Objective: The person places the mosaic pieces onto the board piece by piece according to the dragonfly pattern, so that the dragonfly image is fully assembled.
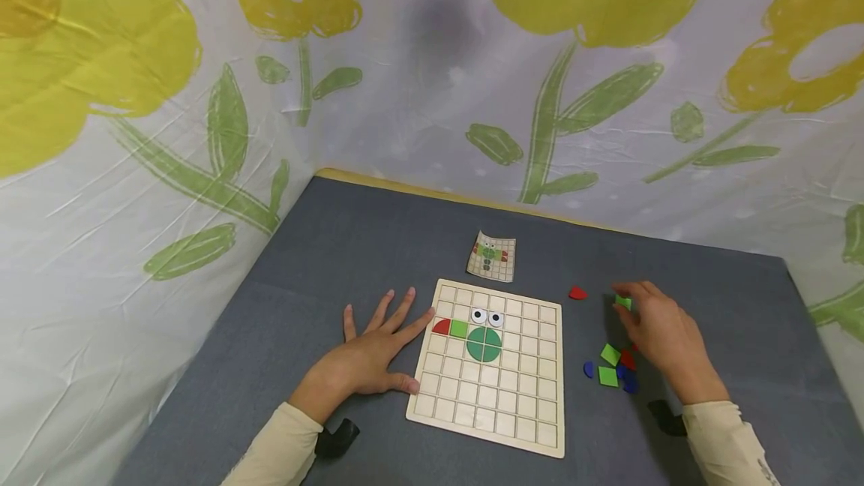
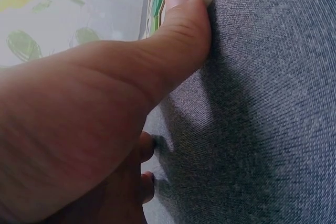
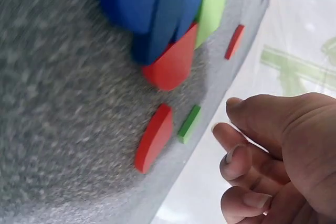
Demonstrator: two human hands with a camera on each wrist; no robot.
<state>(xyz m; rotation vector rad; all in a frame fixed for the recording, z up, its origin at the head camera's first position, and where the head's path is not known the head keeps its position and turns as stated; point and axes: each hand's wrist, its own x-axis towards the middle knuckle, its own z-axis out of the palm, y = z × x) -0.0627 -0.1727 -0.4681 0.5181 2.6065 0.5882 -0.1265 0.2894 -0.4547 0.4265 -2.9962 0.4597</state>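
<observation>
A wooden grid board (image 1: 499,411) lies on the dark table, carrying two eye discs (image 1: 478,316), a green circle (image 1: 484,344) of quarter pieces, a green square (image 1: 459,328) and a red quarter piece (image 1: 442,327). My left hand (image 1: 364,358) is spread beside it, thumb (image 2: 181,3) and index finger touching its left edge. To the right, my right hand (image 1: 664,336) hovers near a loose green square (image 1: 623,301). In the right wrist view that green square (image 3: 189,124) lies on the table, apart from the bent fingers (image 3: 236,161), with nothing between thumb and fingertips.
Right of the board lie loose green squares (image 1: 608,376), a red piece (image 1: 628,359) and blue pieces (image 1: 630,381). Another red piece (image 1: 577,293) sits apart. Behind the board is a small pattern card (image 1: 493,257). Flower-printed cloth (image 1: 418,111) hangs behind the table.
</observation>
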